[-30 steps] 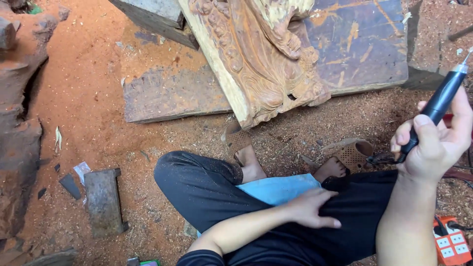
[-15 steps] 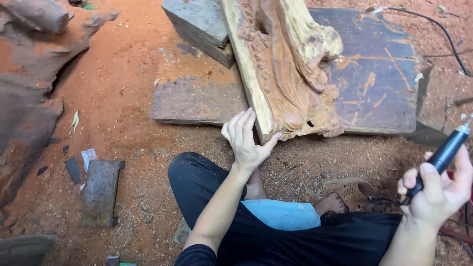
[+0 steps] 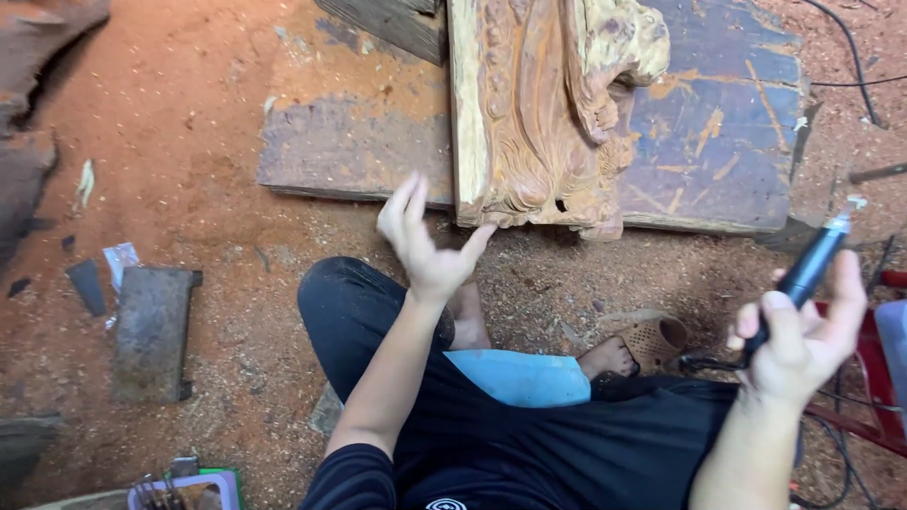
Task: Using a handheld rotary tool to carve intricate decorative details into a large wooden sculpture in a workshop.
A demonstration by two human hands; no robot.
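**Hand Positions at the Wood Carving**

The left hand (image 3: 427,247) is raised with fingers spread apart and holds nothing. Its thumb tip lies at the lower edge of the wood carving (image 3: 543,113); whether it touches the wood cannot be told. The right hand (image 3: 801,338) is closed around a dark, pen-shaped power tool (image 3: 812,269), gripped near its lower end, with the tip pointing up and away from the body. The two hands are well apart, the tool off to the right of the carving.

The wood carving is a pale orange-brown block with scrolled relief work. It lies lengthwise on a flat, bluish weathered board (image 3: 718,123), its near end overhanging the board's front edge just ahead of the left hand. The board rests on the ground (image 3: 189,113), which is red-brown and covered in sawdust.

The person sits cross-legged in dark trousers, a light blue cushion (image 3: 520,376) showing under the legs. A brown sandal (image 3: 661,340) lies beside the bare foot. A grey stone block (image 3: 151,331) sits on the ground to the left. A red frame (image 3: 874,368) and thin black cables (image 3: 850,57) run along the right side.
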